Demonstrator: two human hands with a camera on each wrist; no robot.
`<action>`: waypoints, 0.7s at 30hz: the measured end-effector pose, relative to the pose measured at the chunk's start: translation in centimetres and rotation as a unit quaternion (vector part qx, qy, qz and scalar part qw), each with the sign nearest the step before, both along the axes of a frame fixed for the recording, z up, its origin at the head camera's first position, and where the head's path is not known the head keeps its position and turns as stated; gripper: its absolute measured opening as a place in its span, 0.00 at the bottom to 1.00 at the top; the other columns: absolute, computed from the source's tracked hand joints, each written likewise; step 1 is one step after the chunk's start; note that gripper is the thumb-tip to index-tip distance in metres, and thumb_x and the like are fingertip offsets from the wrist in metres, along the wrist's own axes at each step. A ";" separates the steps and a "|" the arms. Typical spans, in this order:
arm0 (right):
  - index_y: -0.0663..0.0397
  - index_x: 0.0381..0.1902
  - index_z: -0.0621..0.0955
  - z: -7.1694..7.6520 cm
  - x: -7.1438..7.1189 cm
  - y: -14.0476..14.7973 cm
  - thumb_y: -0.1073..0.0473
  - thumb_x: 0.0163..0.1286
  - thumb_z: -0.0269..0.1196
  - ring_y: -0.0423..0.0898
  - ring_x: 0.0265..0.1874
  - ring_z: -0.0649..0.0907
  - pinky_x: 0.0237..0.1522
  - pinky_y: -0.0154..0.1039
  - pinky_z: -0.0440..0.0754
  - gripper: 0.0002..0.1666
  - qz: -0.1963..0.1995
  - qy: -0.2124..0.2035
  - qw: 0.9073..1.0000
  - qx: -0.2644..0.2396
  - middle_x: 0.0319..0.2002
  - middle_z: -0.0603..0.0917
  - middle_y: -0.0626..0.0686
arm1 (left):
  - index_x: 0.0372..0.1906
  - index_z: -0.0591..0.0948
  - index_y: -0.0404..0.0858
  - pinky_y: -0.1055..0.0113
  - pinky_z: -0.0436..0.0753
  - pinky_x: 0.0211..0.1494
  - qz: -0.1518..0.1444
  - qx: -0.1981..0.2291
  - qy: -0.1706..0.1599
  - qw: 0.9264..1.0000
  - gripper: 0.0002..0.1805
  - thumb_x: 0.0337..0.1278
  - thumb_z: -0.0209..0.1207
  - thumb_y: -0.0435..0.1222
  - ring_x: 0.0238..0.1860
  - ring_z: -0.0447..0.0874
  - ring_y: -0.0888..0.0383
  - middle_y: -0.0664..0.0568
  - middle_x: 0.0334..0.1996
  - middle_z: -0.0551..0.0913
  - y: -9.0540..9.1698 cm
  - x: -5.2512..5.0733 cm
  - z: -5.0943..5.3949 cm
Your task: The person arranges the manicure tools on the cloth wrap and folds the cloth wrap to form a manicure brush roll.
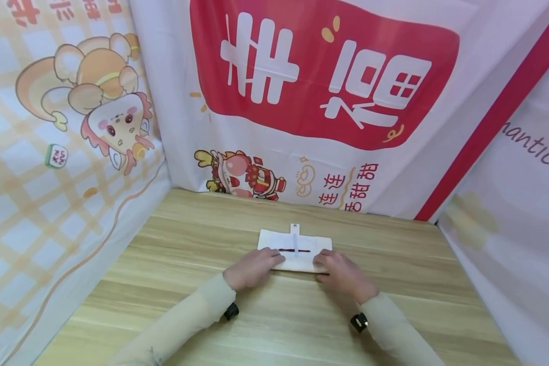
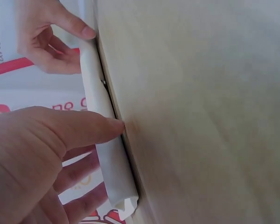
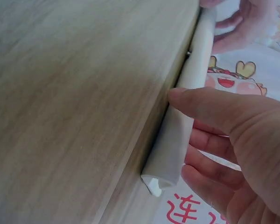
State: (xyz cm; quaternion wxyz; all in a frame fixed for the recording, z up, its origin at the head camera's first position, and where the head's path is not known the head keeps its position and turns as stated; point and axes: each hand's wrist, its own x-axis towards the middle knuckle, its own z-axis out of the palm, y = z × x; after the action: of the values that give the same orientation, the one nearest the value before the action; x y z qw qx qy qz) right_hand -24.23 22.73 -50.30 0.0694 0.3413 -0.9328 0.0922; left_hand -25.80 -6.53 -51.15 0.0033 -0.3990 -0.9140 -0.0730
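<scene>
A white, soft-looking pouch [image 1: 297, 263] lies near the far side of the wooden table, with a narrow snap tab [image 1: 295, 229] pointing away from me. A dark, thin strip [image 1: 304, 250] runs along its middle, crossed by a pale band; I cannot tell whether it is a slit or an object. My left hand [image 1: 255, 267] pinches the near edge at the left, thumb on the table side and fingers over the top. At the right end, my right hand [image 1: 345, 272] holds the same edge likewise. In the right wrist view the pouch [image 3: 170, 140] shows a rolled, hollow end.
The wood-grain table [image 1: 297, 315] spreads out toward me. Printed cloth hangs around it: a back curtain [image 1: 174, 127] with large red lettering, a checked left curtain [image 1: 9, 203] and a pale right curtain [image 1: 521, 244]. Dark bands sit at both wrists.
</scene>
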 end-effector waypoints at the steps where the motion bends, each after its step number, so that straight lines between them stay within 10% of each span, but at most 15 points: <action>1: 0.54 0.43 0.85 0.0 -0.1 -0.1 0.62 0.59 0.79 0.47 0.40 0.86 0.47 0.46 0.87 0.16 -0.001 0.001 1.000 0.002 0.42 0.86 0.50 | 0.68 0.81 0.43 0.55 0.83 0.68 0.000 0.000 -0.001 1.000 0.23 0.70 0.63 0.30 0.64 0.84 0.50 0.48 0.63 0.85 0.1 -0.2 0.0; 13: 0.52 0.35 0.83 0.4 -1.9 -0.6 0.62 0.56 0.75 0.39 0.30 0.75 0.34 0.37 0.79 0.12 0.015 -0.029 0.998 0.044 0.31 0.79 0.45 | 0.48 0.86 0.44 0.63 0.85 0.51 -0.009 0.044 -0.039 0.998 0.12 0.61 0.69 0.31 0.44 0.83 0.59 0.54 0.45 0.87 -0.1 -1.9 0.5; 21: 0.50 0.29 0.82 2.6 -3.3 0.4 0.66 0.60 0.70 0.38 0.28 0.72 0.35 0.35 0.73 0.07 0.025 -0.196 0.980 0.006 0.25 0.76 0.42 | 0.33 0.80 0.50 0.68 0.73 0.34 0.048 0.077 -0.098 0.991 0.08 0.61 0.69 0.43 0.29 0.73 0.63 0.61 0.28 0.79 -1.1 -2.5 1.2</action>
State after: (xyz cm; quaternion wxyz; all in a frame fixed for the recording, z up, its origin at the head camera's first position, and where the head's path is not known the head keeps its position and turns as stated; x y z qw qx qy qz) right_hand -27.58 23.11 -47.66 -0.1195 0.3402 -0.9200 0.1532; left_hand -28.31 -7.67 -49.95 -0.0518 -0.3440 -0.9197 -0.1820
